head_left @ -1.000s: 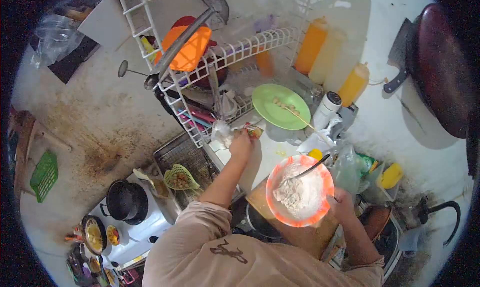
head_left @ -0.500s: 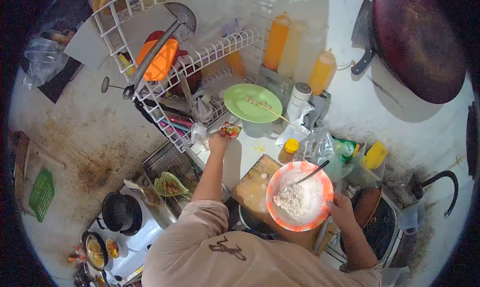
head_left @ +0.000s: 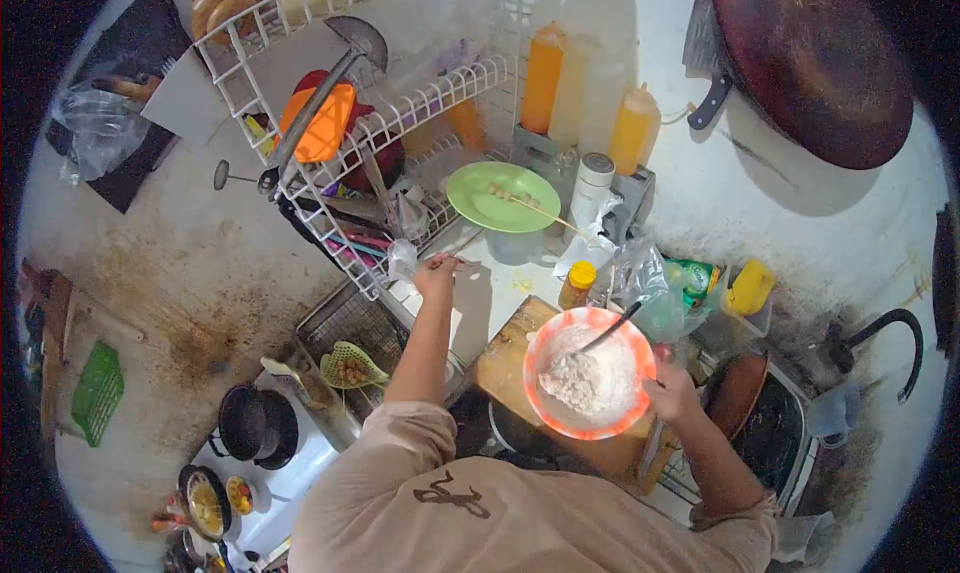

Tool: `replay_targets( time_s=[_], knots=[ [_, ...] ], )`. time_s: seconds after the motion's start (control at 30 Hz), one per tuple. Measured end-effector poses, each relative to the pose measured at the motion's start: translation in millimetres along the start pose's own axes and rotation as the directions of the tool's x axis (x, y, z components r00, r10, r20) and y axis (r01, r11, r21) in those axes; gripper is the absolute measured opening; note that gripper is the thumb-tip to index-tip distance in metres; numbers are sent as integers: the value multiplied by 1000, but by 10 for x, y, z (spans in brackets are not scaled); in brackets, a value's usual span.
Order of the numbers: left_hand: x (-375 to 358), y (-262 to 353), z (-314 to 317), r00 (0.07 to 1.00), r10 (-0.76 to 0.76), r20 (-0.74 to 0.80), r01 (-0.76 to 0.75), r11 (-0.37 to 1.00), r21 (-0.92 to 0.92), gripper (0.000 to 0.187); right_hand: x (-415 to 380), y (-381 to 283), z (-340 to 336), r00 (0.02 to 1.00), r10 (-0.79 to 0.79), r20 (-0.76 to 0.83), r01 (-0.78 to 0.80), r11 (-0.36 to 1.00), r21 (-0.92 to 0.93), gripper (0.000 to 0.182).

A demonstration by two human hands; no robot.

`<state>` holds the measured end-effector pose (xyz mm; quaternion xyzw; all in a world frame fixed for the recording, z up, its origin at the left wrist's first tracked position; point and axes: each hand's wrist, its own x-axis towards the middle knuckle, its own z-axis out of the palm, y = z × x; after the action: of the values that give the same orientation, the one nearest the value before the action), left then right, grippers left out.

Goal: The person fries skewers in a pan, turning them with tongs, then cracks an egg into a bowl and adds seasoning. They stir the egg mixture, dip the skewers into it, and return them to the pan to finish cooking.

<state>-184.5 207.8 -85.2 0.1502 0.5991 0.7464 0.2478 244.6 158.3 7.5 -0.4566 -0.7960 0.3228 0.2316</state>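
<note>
My right hand (head_left: 673,393) grips the rim of an orange-and-white bowl (head_left: 537,373), its fingers closed at the right edge. Whitish floury mixture (head_left: 582,381) and a dark-handled spoon (head_left: 612,327) are in the bowl, which is above a wooden board (head_left: 510,358). My left hand (head_left: 438,276) is closed over the white counter, beside a clear plastic bag (head_left: 402,260). From its fingertips sticks a thin piece of the small packet (head_left: 464,264), turned nearly edge-on. Beyond this hand, a green plate (head_left: 480,205) holds small balls on a skewer (head_left: 540,210).
A yellow-capped jar (head_left: 577,285) stands behind the bowl. At the left are a white wire rack (head_left: 365,143), a green strainer (head_left: 350,366) and black pots (head_left: 257,426). Sauce bottles (head_left: 543,78) stand at the back. A black tap (head_left: 880,323) is at the right.
The packet's red face, visible earlier in my left hand, has turned out of sight. The bowl has moved slightly left and up in the view, with my right hand still on it.
</note>
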Motion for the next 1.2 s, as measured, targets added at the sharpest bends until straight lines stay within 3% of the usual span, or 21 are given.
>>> replay_targets(
  time_s=[0.1, 0.2, 0.27, 0.33, 0.57, 0.6, 0.67, 0.7, 0.73, 0.77, 0.8, 0.83, 0.87, 0.9, 0.93, 0.97, 1.07, 1.13, 1.17, 1.2],
  knots=[
    [-283, 425, -150, 996, -51, 79, 60, 991, -123, 29, 275, -67, 260, 997, -52, 49, 43, 983, 181, 21],
    [-674, 844, -399, 997, -81, 18, 82, 994, -73, 36, 586, -393, 443, 988, -9, 157, -1, 998, 63, 18],
    [-932, 1067, -620, 997, -81, -5, 80, 995, -58, 41, 744, -809, 515, 967, 49, 250, -91, 983, 158, 17],
    [-1133, 1222, -886, 997, -75, -23, 73, 996, -56, 49, 1007, -668, 924, 969, 42, 244, -101, 967, 235, 17],
    [-1350, 1343, -1882, 991, -129, -38, 114, 957, -267, 50, 1541, -1112, 1558, 907, 125, 402, -233, 945, 231, 16],
    [-1420, 1401, -2000, 992, -126, -11, 116, 941, -318, 44, 1699, -851, 1819, 941, 37, 337, -136, 952, 274, 16],
    [-1550, 1509, -2166, 977, -195, -86, 152, 919, -364, 41, 1791, -777, 1916, 938, 111, 327, -186, 960, 208, 16],
    [-1618, 1570, -2251, 965, -230, -125, 166, 906, -389, 39, 1704, -872, 1852, 976, 6, 218, -99, 905, 414, 17],
    [-1694, 1640, -2356, 983, -177, -54, 143, 910, -389, 38, 1831, -675, 1913, 946, 70, 315, -176, 931, 321, 18],
    [-1735, 1643, -2528, 978, -203, -43, 175, 920, -349, 36, 2050, -348, 2005, 942, 3, 335, -11, 1000, 21, 23],
    [-1759, 1580, -2721, 981, -185, -60, 148, 908, -392, 33, 1988, -464, 1864, 858, -275, 433, 416, 867, -274, 30],
    [-1786, 1512, -2916, 984, -162, -80, 113, 895, -431, 31, 1909, -619, 1705, 694, -528, 490, 720, 485, -496, 37],
    [-1830, 1496, -3065, 975, -162, -152, 76, 886, -457, 30, 1837, -929, 1566, 742, -298, 600, 663, 457, -593, 31],
    [-1885, 1502, -3229, 964, -161, -213, 40, 876, -482, 29, 1778, -1048, 1472, 799, -255, 545, 597, 442, -669, 25],
    [-1994, 1572, -3408, 972, -126, -200, 8, 863, -506, 28, 1543, -1453, 1241, 919, -231, 320, 382, 723, -575, 25],
    [-2154, 1623, -3803, 949, -79, -306, -91, 859, -503, 28, 1274, -2009, 1299, 982, -133, 136, 174, 916, -363, 26],
    [-2469, 1642, -4549, 905, -22, -426, -192, 870, -453, 27, 777, -2778, 1816, 754, -542, 370, 619, 775, -127, 23],
    [-2636, 1678, -4996, 884, -8, -468, -228, 865, -446, 28, 250, -3427, 2431, 644, -356, 677, 402, 911, 97, 28],
    [-2711, 1685, -5220, 874, 3, -486, -250, 860, -444, 29, 43, -3509, 2932, 457, -376, 806, 151, 926, 346, 33],
    [-2771, 1659, -5471, 844, -29, -536, -243, 870, -430, 31, -312, -3827, 3294, 324, -253, 911, -86, 952, 295, 32]
  ],
)
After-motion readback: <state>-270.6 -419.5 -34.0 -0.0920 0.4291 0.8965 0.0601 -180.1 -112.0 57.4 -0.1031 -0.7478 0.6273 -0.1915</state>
